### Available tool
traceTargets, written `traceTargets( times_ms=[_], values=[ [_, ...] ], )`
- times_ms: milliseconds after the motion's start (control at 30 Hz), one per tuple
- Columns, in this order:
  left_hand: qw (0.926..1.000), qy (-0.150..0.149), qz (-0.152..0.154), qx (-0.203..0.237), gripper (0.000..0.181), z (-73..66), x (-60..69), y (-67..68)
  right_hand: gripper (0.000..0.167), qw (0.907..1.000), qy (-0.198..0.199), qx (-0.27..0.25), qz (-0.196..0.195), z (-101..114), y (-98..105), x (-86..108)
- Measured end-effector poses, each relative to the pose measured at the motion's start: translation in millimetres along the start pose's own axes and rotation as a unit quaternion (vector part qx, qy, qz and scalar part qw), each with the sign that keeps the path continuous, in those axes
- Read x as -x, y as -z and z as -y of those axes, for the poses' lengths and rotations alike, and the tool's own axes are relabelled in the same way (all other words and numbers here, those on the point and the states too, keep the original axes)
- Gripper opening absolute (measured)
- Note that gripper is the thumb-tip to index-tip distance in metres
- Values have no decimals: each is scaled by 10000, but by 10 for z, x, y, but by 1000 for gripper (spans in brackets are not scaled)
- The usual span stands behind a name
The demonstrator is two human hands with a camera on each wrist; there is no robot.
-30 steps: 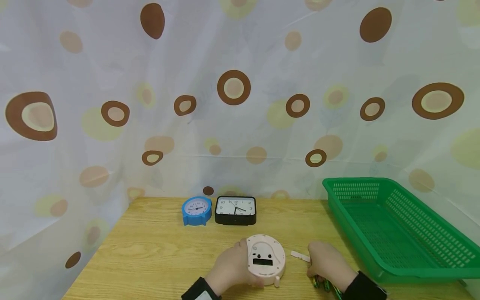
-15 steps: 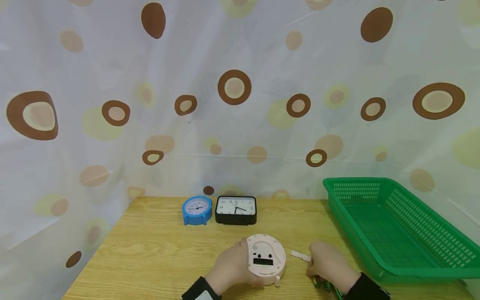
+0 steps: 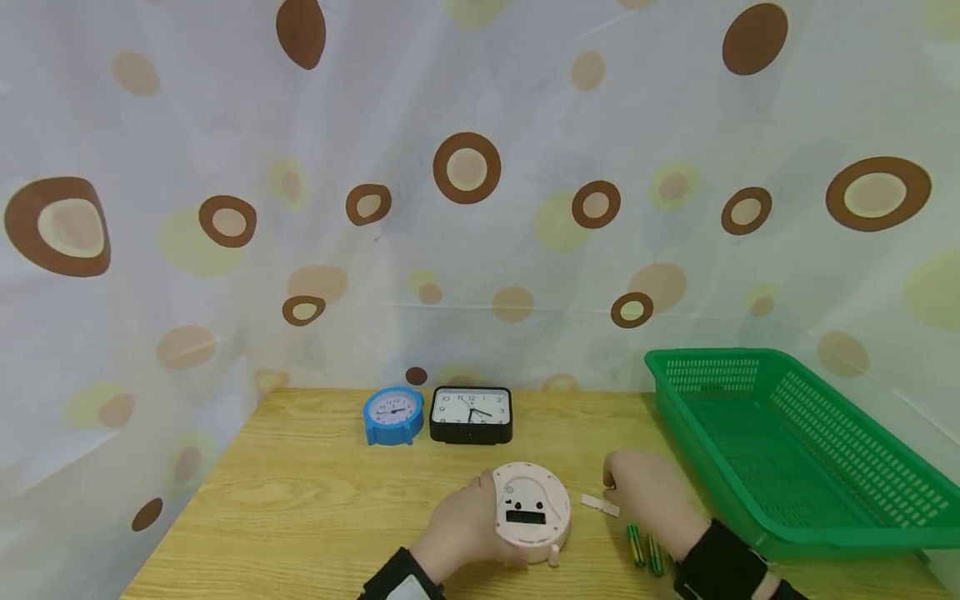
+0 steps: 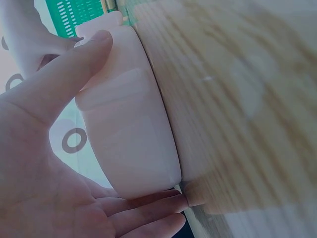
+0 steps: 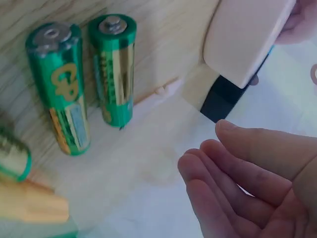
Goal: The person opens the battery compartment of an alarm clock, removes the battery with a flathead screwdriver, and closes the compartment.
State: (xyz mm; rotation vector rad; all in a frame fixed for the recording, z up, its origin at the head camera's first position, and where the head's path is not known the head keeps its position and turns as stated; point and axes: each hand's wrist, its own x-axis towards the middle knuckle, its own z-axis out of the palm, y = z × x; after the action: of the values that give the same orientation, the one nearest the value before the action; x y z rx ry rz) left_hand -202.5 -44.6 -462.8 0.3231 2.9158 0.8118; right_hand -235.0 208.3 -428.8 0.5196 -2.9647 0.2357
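My left hand (image 3: 467, 525) grips a pale pink round clock (image 3: 531, 512) lying back side up on the table, a dark oblong slot showing in its back. In the left wrist view the thumb lies on one side of the clock (image 4: 129, 129) and the fingers on the other. My right hand (image 3: 648, 500) hovers beside a small pale strip, perhaps a battery cover (image 3: 600, 505); its fingers are loosely bent with nothing between them in the right wrist view. Green-and-gold batteries (image 5: 62, 89) lie below it, another battery (image 5: 114, 69) beside them.
A blue clock (image 3: 393, 416) and a black rectangular clock (image 3: 471, 415) stand at the back of the wooden table (image 3: 300, 492). On the right is a green basket (image 3: 720, 479). A blurred yellow-orange object (image 5: 34, 203) lies near the batteries in the right wrist view.
My right hand has lifted off the batteries and moved forward and slightly left, uncovering them. The left hand and the pink clock stay in place.
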Motion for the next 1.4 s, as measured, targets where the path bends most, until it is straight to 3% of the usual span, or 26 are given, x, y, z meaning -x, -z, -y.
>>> traceTargets(
  times_ms=[300,433,900,1400],
  values=[
    [9999,38,75,-104,124,15,-35,-62,30,9999,114,41,-76,62,-271,-74],
    [9999,61,95,-20,123,18,-28,-70,37,9990,243,311,-194,71,-361,-71],
    [10000,-51,13,34,122,18,-36,-44,40,9973,379,390,-494,52,-405,-73],
    [10000,-9,8,-9,122,25,-22,-29,38,9967,376,548,-474,69,-394,-63]
  ],
)
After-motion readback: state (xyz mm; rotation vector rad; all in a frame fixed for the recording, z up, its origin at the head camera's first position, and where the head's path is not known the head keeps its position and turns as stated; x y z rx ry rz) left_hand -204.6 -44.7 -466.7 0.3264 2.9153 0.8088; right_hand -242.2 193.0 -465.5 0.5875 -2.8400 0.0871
